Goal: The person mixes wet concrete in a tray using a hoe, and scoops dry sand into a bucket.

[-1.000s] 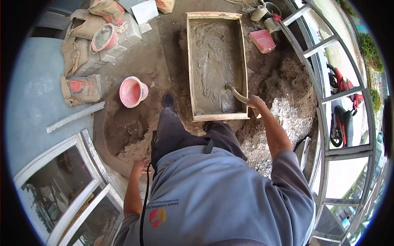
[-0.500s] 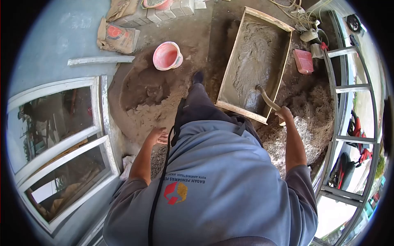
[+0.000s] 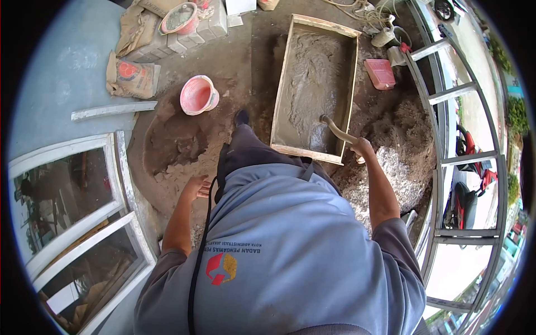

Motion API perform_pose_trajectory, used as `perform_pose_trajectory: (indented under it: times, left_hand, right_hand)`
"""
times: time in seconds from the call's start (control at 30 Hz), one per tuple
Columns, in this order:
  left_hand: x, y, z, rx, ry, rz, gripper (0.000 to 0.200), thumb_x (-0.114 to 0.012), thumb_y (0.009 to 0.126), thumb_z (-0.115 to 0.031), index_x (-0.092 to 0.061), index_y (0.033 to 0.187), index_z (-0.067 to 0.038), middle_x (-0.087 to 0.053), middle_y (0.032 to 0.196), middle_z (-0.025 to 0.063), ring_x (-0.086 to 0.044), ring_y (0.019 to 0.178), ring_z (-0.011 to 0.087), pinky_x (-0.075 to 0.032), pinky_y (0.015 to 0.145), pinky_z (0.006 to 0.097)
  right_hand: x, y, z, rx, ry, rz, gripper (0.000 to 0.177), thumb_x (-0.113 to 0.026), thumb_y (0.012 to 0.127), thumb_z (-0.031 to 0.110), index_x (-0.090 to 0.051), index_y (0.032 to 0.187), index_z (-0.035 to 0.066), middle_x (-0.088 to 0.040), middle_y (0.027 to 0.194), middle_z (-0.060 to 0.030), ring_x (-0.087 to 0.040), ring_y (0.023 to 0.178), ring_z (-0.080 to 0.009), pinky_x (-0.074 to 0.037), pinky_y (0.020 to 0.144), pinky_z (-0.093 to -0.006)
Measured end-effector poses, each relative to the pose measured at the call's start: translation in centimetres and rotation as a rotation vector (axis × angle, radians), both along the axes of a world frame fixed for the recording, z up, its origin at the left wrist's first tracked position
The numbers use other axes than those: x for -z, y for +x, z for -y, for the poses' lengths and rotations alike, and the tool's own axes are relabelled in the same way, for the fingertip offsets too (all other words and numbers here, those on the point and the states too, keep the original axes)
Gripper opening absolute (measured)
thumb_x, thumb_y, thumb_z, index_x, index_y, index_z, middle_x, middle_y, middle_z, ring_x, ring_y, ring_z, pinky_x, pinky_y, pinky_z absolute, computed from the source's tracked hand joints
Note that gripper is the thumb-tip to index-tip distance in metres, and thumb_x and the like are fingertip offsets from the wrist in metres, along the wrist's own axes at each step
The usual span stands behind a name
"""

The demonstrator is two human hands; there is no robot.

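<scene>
My right hand [image 3: 362,149] is closed around a curved wooden tool handle [image 3: 339,132] at the near right corner of a wooden mixing trough [image 3: 280,95]. The handle's far end goes into wet grey mortar [image 3: 312,78], which hides the tool's head. My left hand [image 3: 196,188] hangs beside my left hip, holding nothing, with its fingers loosely apart. Below that hand lies a spread of sandy material [image 3: 184,173]. A pink bucket [image 3: 199,96] stands on the ground left of the trough, ahead of my left hand.
A sand and gravel heap [image 3: 410,145] lies right of the trough, near a red plastic container [image 3: 379,74]. Paper sacks [image 3: 131,77], grey blocks [image 3: 198,32] and a filled bucket [image 3: 178,19] stand far left. Window frames [image 3: 120,184] flank the left; a ladder-like frame [image 3: 452,94], the right.
The view has shifted, so the trough, buckets and hands appear farther left. My right hand remains on the handle, whose far end stays in the mortar. My left hand is still free.
</scene>
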State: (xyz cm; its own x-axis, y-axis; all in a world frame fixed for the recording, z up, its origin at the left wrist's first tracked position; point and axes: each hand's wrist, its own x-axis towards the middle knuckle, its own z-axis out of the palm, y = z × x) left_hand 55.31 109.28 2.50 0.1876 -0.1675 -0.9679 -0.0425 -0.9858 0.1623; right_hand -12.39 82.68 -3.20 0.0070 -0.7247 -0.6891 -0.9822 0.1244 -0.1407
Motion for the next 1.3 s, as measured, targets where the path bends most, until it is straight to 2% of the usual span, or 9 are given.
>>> perform_pose_trajectory:
  times: [0.2, 0.33, 0.6, 0.73, 0.77, 0.9, 1.03, 1.23, 1.3]
  left_hand:
    - [0.3, 1.8, 0.1, -0.005, -0.007, 0.003, 0.052, -0.052, 0.104, -0.034, -0.050, 0.144, -0.001, -0.064, 0.126, 0.0214, -0.065, 0.104, 0.0373, -0.060, 0.085, 0.0567]
    - [-0.2, 1.2, -0.8, -0.066, 0.041, 0.038, 0.052, -0.055, 0.103, -0.034, -0.051, 0.142, 0.000, -0.065, 0.121, 0.0220, -0.066, 0.099, 0.0362, -0.061, 0.080, 0.0570]
    - [-0.9, 0.9, -2.9, -0.108, -0.016, -0.036, 0.051, -0.059, 0.101, -0.035, -0.052, 0.137, 0.001, -0.066, 0.111, 0.0205, -0.067, 0.094, 0.0349, -0.063, 0.075, 0.0565]
    - [-1.5, 0.7, -4.3, -0.084, -0.006, -0.024, 0.047, -0.059, 0.100, -0.035, -0.057, 0.132, -0.001, -0.068, 0.106, 0.0165, -0.068, 0.089, 0.0322, -0.063, 0.074, 0.0543]
    - [-1.8, 0.5, -4.7, -0.076, -0.002, -0.016, 0.044, -0.059, 0.100, -0.036, -0.059, 0.129, -0.002, -0.068, 0.104, 0.0150, -0.068, 0.086, 0.0304, -0.063, 0.072, 0.0526]
    - [-3.4, -0.4, -6.1, -0.058, -0.014, -0.003, 0.035, -0.060, 0.100, -0.036, -0.064, 0.117, -0.005, -0.068, 0.090, 0.0086, -0.066, 0.070, 0.0217, -0.060, 0.061, 0.0432]
    - [-5.9, -2.2, -6.0, -0.069, -0.022, 0.051, 0.027, -0.059, 0.101, -0.034, -0.065, 0.108, -0.008, -0.064, 0.076, 0.0039, -0.060, 0.058, 0.0159, -0.052, 0.050, 0.0358]
    - [-4.5, 0.5, -5.4, -0.061, 0.022, -0.019, 0.029, -0.057, 0.103, -0.033, -0.065, 0.108, -0.005, -0.065, 0.077, 0.0065, -0.063, 0.059, 0.0186, -0.053, 0.050, 0.0378]
    - [-3.7, 0.9, -2.9, -0.086, 0.049, 0.027, 0.033, -0.057, 0.103, -0.033, -0.065, 0.110, -0.002, -0.067, 0.081, 0.0096, -0.067, 0.064, 0.0216, -0.058, 0.054, 0.0409]
  right_hand:
    - [-0.6, 0.6, -0.9, 0.144, -0.146, -0.096, 0.037, -0.059, 0.087, 0.025, -0.073, 0.113, 0.003, -0.075, 0.104, -0.0205, -0.075, 0.094, -0.0363, -0.060, 0.086, -0.0462]
    - [-3.3, 1.1, 0.4, 0.221, 0.030, -0.048, 0.054, -0.078, 0.081, 0.042, -0.069, 0.118, 0.003, -0.072, 0.116, -0.0217, -0.068, 0.112, -0.0372, -0.056, 0.093, -0.0477]
    - [-3.1, 1.2, 0.5, 0.137, 0.006, -0.113, 0.044, -0.070, 0.084, 0.037, -0.074, 0.117, 0.008, -0.075, 0.113, -0.0133, -0.074, 0.103, -0.0286, -0.059, 0.090, -0.0405]
    - [-4.3, 1.4, 0.9, 0.160, -0.020, -0.124, 0.042, -0.065, 0.088, 0.036, -0.074, 0.117, 0.007, -0.073, 0.120, -0.0151, -0.071, 0.112, -0.0293, -0.056, 0.096, -0.0427]
    - [-3.0, 0.8, 0.8, 0.175, -0.117, -0.117, 0.037, -0.064, 0.090, 0.035, -0.073, 0.112, 0.008, -0.073, 0.111, -0.0184, -0.070, 0.107, -0.0374, -0.057, 0.089, -0.0483]
    - [-3.3, 0.7, 0.1, 0.128, -0.478, -0.142, 0.027, -0.060, 0.089, 0.028, -0.065, 0.103, 0.006, -0.070, 0.106, -0.0214, -0.067, 0.102, -0.0428, -0.056, 0.084, -0.0538]
    - [-8.6, 3.0, -1.7, 0.020, -0.774, 0.031, 0.017, -0.059, 0.093, 0.022, -0.054, 0.096, 0.006, -0.064, 0.095, -0.0177, -0.064, 0.091, -0.0399, -0.058, 0.072, -0.0523]
    - [-10.1, 5.7, -8.1, 0.093, -0.844, 0.231, 0.024, -0.056, 0.096, 0.023, -0.061, 0.115, 0.008, -0.068, 0.107, -0.0212, -0.065, 0.096, -0.0439, -0.056, 0.076, -0.0540]
    - [-7.4, 5.4, -11.2, 0.143, -0.602, 0.150, 0.027, -0.058, 0.095, 0.024, -0.061, 0.115, 0.007, -0.069, 0.106, -0.0241, -0.066, 0.093, -0.0464, -0.056, 0.075, -0.0557]
